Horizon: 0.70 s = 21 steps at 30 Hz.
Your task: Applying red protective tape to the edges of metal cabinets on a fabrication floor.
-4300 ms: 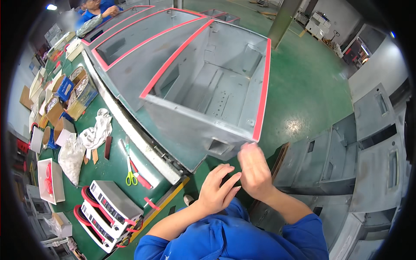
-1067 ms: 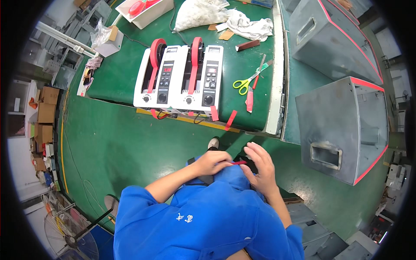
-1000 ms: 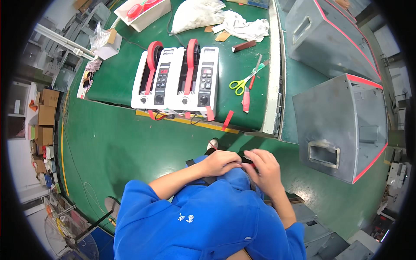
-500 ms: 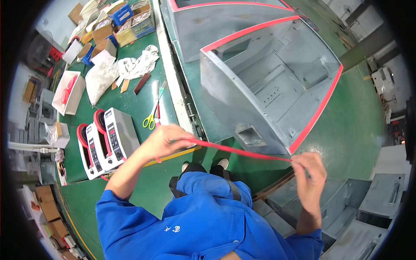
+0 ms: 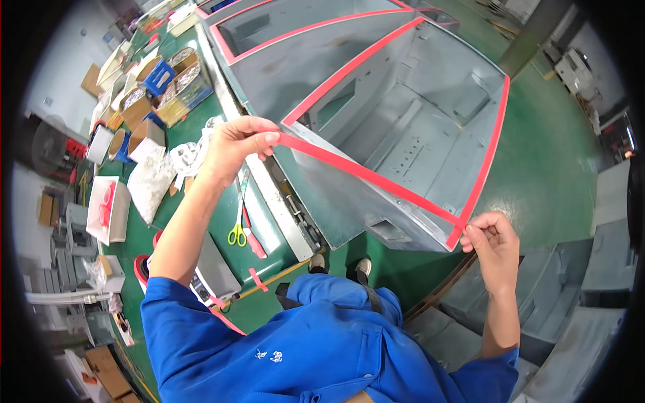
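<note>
A strip of red tape (image 5: 366, 174) runs taut between my two hands along the near edge of an open grey metal box (image 5: 329, 191). My left hand (image 5: 232, 151) pinches its left end by the box's near left corner, held slightly off the metal. At the near right corner, my right hand (image 5: 494, 245) pinches the other end, where it crosses the red tape (image 5: 494, 144) on the right rim. Red tape also lines the left rim. Whether the strip touches the near rim along its length, I cannot tell.
On the green bench to the left lie yellow-handled scissors (image 5: 237, 234), a white cloth (image 5: 188, 159) and parts boxes (image 5: 191, 97). A white tape dispenser (image 5: 222, 269) is partly behind my left arm. A second grey box (image 5: 282, 60) stands beyond; grey metal panels (image 5: 557, 295) are at right.
Both hands have moved forward with the tape strip, from in front of the box to its near edge. The left hand has risen most. The view has shifted too.
</note>
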Available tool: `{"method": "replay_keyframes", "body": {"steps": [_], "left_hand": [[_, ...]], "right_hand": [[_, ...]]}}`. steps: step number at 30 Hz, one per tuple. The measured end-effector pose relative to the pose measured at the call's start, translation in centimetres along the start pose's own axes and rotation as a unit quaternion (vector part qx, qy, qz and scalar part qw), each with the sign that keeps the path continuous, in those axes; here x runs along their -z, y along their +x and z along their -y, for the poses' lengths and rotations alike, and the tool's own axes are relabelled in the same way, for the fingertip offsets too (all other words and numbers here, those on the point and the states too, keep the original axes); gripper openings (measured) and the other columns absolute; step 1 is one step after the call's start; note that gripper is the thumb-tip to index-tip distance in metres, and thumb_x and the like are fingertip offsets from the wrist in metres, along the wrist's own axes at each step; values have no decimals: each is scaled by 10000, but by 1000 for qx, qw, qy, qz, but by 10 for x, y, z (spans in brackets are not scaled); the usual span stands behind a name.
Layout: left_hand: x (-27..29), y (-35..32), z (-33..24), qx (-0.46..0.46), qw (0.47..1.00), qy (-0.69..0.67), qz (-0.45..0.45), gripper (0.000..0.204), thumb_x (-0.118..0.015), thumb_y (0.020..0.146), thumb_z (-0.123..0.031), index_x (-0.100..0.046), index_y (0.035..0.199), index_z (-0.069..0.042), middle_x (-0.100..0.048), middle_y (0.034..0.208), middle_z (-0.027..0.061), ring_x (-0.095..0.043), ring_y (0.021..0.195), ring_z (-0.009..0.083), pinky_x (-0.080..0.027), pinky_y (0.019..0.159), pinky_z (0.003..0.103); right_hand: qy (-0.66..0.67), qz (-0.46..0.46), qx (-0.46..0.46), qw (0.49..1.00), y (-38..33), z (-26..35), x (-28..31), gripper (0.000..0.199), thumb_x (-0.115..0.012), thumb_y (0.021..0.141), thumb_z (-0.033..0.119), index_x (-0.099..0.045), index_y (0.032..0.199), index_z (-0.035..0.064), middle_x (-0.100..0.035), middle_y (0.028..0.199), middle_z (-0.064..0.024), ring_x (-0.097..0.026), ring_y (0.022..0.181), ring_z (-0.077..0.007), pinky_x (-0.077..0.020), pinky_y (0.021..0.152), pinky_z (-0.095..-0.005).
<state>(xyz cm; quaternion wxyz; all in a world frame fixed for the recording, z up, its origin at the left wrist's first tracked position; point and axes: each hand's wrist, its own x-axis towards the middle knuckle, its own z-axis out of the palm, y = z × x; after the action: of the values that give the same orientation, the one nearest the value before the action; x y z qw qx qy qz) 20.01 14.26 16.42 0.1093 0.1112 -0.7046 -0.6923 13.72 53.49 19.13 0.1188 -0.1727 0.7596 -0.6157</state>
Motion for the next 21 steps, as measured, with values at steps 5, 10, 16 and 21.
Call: {"method": "replay_keyframes", "body": {"steps": [5, 10, 16, 21], "left_hand": [[7, 24, 7, 43, 997, -57, 0, 103, -596, 807, -79, -570, 879, -9, -610, 746, 71, -585, 615, 126, -468, 547, 223], [10, 37, 13, 13, 999, -33, 16, 112, -595, 821, -105, -580, 856, 0, -577, 698, 45, -520, 575, 74, -404, 486, 179], [15, 51, 14, 31, 999, 1, 29, 64, -597, 811, -64, -588, 825, -2, -570, 652, 40, -501, 513, 69, -379, 428, 163], [6, 52, 6, 3, 995, 78, 57, 70, -570, 833, -94, -560, 798, -33, -534, 630, 24, -433, 456, 37, -337, 393, 153]], "right_hand": [[-19, -12, -41, 999, 6, 1, -4, 64, -547, 841, 52, -500, 871, 20, -547, 752, -22, -535, 643, -76, -447, 575, -204], [35, -32, -98, 994, 5, -1, 0, 92, -573, 826, 57, -517, 878, 6, -564, 765, -56, -563, 653, -100, -468, 567, -221], [19, -18, -162, 986, 4, 1, 0, 112, -595, 812, 81, -530, 848, -3, -569, 749, -64, -561, 640, -105, -464, 541, -227], [-72, 14, -198, 977, 2, 5, 5, 131, -598, 807, 108, -533, 843, -1, -565, 748, -49, -529, 616, -93, -432, 516, -217]]}}
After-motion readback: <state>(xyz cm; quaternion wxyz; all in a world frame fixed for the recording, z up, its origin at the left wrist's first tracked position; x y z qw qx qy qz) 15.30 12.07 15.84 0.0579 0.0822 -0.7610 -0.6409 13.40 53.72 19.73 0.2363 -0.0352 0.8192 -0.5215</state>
